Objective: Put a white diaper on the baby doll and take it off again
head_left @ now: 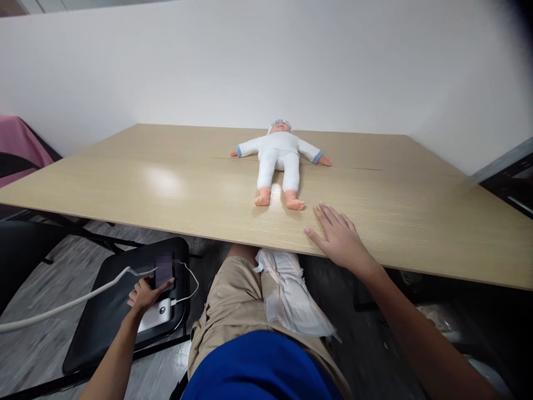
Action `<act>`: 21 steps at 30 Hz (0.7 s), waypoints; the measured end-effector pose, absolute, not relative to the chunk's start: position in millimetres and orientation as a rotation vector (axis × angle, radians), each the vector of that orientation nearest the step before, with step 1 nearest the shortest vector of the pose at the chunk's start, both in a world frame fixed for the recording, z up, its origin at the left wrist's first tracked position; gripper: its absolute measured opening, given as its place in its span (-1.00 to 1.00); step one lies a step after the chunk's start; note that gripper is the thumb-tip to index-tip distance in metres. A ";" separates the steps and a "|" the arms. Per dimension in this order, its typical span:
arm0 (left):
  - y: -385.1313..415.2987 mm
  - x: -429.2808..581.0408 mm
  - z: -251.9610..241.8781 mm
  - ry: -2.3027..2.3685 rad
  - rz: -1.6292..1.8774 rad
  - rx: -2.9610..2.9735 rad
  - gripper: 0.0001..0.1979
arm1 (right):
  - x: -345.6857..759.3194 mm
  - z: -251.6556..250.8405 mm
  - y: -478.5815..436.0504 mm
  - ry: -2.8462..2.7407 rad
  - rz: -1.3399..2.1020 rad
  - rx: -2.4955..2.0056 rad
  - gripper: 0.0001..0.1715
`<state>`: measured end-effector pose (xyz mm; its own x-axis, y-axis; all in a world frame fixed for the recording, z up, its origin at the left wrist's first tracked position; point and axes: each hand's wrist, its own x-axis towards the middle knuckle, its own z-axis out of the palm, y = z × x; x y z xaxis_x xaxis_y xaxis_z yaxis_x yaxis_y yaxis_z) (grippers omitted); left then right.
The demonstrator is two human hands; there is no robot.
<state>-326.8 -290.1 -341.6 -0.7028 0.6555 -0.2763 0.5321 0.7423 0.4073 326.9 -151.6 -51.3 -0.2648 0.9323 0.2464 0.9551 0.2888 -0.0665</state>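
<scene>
A baby doll (pixel 278 161) in a white suit lies on its back in the middle of the wooden table (pixel 166 189), arms spread, feet toward me. My right hand (pixel 339 239) lies flat on the table's near edge, fingers stretched out, just right of the doll's feet. My left hand (pixel 146 293) reaches down to a black chair (pixel 108 311) beside me and rests its fingers on a phone (pixel 165 271) lying there on a white power bank (pixel 156 316). A white diaper (pixel 291 294) lies across my lap.
White cables (pixel 75 300) run from the phone and power bank across the chair to the left. A pink cloth (pixel 19 145) sits at the far left. A white wall stands behind the table. Dark furniture (pixel 514 183) is at the right edge.
</scene>
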 end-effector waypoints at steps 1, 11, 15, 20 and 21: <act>-290.1 -326.1 -340.9 2.541 0.419 0.905 0.27 | 327.0 -51.6 -151.5 -2.320 -0.137 -1.733 -0.06; -290.2 -323.4 -338.5 2.552 0.409 0.901 0.27 | 327.1 -51.4 -151.7 -2.310 -0.127 -1.730 -0.06; -290.8 -325.3 -339.9 2.542 0.428 0.924 0.26 | 326.8 -50.8 -151.7 -2.305 -0.115 -1.711 -0.06; -291.2 -326.4 -341.5 2.548 0.416 0.915 0.26 | 325.5 -49.0 -153.7 -2.302 -0.109 -1.717 -0.06; -291.3 -326.1 -341.8 2.548 0.415 0.914 0.27 | 325.3 -48.8 -154.2 -2.301 -0.107 -1.717 -0.07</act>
<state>-326.1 -291.3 -341.8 -0.7061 0.6554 -0.2681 0.5366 0.7423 0.4013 325.3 -154.2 -48.8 -0.2625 0.9302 0.2565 0.9500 0.2957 -0.1003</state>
